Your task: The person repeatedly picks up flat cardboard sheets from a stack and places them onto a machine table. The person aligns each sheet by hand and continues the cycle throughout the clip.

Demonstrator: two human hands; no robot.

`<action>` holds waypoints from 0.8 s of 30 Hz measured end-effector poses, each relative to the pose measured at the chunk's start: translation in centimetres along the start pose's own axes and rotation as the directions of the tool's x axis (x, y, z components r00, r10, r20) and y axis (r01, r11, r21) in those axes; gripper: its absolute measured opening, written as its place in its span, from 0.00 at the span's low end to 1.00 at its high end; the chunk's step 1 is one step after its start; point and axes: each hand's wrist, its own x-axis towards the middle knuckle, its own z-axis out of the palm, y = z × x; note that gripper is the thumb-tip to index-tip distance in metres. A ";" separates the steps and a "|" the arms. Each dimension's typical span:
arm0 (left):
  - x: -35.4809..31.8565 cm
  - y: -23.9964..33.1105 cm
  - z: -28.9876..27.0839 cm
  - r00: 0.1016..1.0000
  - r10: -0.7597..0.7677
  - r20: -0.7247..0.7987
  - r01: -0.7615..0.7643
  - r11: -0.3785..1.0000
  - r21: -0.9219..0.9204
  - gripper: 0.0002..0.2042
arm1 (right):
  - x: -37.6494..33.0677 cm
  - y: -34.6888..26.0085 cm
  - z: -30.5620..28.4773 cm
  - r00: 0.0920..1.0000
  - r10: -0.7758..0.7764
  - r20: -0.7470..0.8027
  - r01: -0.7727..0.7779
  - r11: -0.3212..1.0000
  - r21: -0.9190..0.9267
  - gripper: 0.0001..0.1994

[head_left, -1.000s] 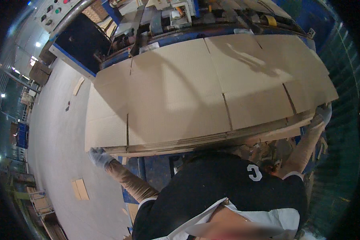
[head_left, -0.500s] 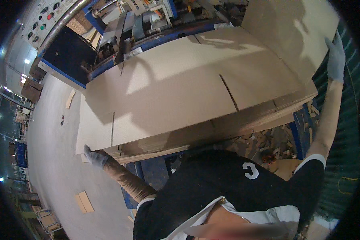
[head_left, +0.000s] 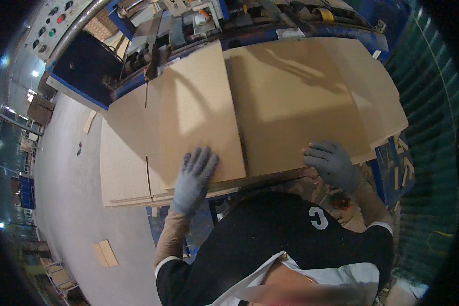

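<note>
A brown cardboard carton blank (head_left: pixel 290 117) lies with its two side panels folded inward, and a narrow dark gap runs between them. My left hand (head_left: pixel 191 183), in a grey glove, rests with fingers outstretched on the near part of the narrower left panel (head_left: pixel 201 112). On the wider right panel, by its near edge, lies my gloved right hand (head_left: pixel 332 164), fingers extended and slightly bent, its fingertips showing bare. Under the folded blank is a stack of flat slotted cardboard sheets (head_left: pixel 123 153), which sticks out at both sides.
A blue machine (head_left: pixel 250 43) with belts and rollers borders the stack's far side. Its control panel (head_left: pixel 53 25) stands at the upper left. Cardboard scraps (head_left: pixel 405 171) lie around the blue frame at the right, beside a green corrugated wall (head_left: pixel 426 127). Another cardboard piece (head_left: pixel 106 254) lies on the floor.
Both side panels have come over and now lie folded inward. My left hand has moved right from the sheet's left corner; my right hand has come down and inward from the raised right panel.
</note>
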 end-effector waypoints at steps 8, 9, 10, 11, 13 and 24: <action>0.9 -1.6 1.8 1.000 0.023 -0.004 -0.023 0.998 0.050 0.27 | 2.4 5.0 -0.3 0.983 0.016 0.180 0.008 0.991 -0.131 0.27; 1.4 -2.5 2.0 0.999 0.039 -0.035 -0.037 0.998 0.055 0.27 | 3.3 6.0 -0.1 0.985 0.015 0.173 0.010 0.990 -0.142 0.30; 2.0 -3.6 2.1 0.996 0.056 -0.067 -0.052 0.997 0.061 0.28 | 4.4 6.9 0.2 0.986 0.014 0.164 0.012 0.988 -0.155 0.33; 2.7 -4.7 2.3 0.989 0.068 -0.128 -0.062 0.997 0.051 0.28 | 5.5 7.9 0.5 0.992 0.002 0.129 0.016 0.990 -0.142 0.34; 4.3 -7.0 2.5 0.957 0.098 -0.272 -0.095 0.995 0.025 0.30 | 7.9 9.6 1.1 0.998 -0.037 0.045 0.042 0.993 -0.108 0.36; 19.9 -16.4 4.7 0.892 -0.100 -0.440 0.273 0.896 0.350 0.33 | 19.9 17.7 6.1 0.908 0.415 -0.061 -0.416 0.871 -0.263 0.34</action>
